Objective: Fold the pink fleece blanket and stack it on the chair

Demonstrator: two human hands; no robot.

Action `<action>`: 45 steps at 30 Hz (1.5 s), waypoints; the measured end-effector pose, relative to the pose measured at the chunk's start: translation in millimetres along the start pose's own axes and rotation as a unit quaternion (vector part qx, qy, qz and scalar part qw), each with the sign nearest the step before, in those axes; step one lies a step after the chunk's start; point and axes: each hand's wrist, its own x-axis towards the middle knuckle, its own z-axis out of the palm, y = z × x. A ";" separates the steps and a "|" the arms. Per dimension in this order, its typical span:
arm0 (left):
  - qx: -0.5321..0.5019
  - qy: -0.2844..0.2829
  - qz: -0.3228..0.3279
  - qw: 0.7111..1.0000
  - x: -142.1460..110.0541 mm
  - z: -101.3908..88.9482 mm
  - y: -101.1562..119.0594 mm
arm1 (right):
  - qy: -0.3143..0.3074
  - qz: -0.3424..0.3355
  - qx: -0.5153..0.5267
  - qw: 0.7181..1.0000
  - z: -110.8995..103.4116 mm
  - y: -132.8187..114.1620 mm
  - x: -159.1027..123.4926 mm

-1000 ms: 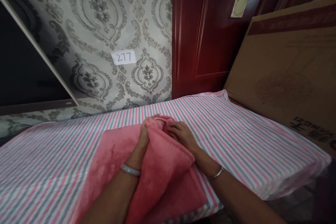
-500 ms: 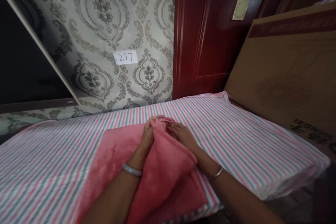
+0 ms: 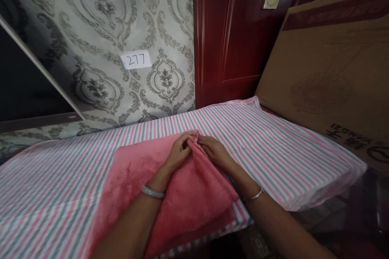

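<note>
A pink fleece cloth (image 3: pixel 136 172) lies on a striped pink, grey and white sheet (image 3: pixel 273 145). A fold of the cloth is drawn up into a ridge between my hands. My left hand (image 3: pixel 179 153) pinches the far corner of that fold from the left, fingers closed on the fabric. My right hand (image 3: pixel 215 151) grips the same corner from the right, fingers curled on the cloth. Both wrists wear bangles.
Patterned wallpaper with a paper label reading 277 (image 3: pixel 135 60) stands behind the bed. A dark red wooden door (image 3: pixel 237 32) is at the back right. A large cardboard box (image 3: pixel 331 68) leans along the right side. A dark panel (image 3: pixel 27 85) is at the left.
Both hands have closed together on the fold's far corner, and the raised cloth has flattened into a narrower ridge. The view has shifted slightly.
</note>
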 end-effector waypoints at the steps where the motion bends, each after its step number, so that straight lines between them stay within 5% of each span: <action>1: -0.006 0.001 -0.004 1.000 0.2 -0.1 1.4 | -0.001 0.011 0.010 1.000 -3.5 0.0 -6.3; 9: 0.026 0.008 0.007 1.000 1.7 1.1 2.9 | 0.000 0.015 0.089 0.996 -14.7 -6.9 -54.8; 17: 0.113 -0.019 0.055 0.992 1.9 3.7 2.9 | 0.016 -0.044 0.128 0.991 -13.7 -32.4 -57.7; 23: 0.260 -0.109 0.069 0.957 -2.3 9.2 8.6 | -0.059 0.100 0.279 0.953 -22.8 -42.6 -58.9; 29: 0.341 0.010 0.081 0.936 -3.6 8.4 8.3 | 0.022 0.224 0.380 0.897 -27.0 -35.7 -63.5; 36: 0.451 -0.136 0.023 0.882 -10.1 15.6 -7.0 | 0.055 0.195 0.326 0.923 -30.5 -38.6 -59.0; 40: 0.477 -0.154 0.031 0.865 -10.4 17.0 -6.2 | 0.075 0.203 0.302 0.928 -25.5 -34.2 -59.0; 45: 0.451 -0.150 0.004 0.880 -7.3 13.0 -3.1 | 0.112 0.218 0.202 0.948 -25.1 -24.1 -54.7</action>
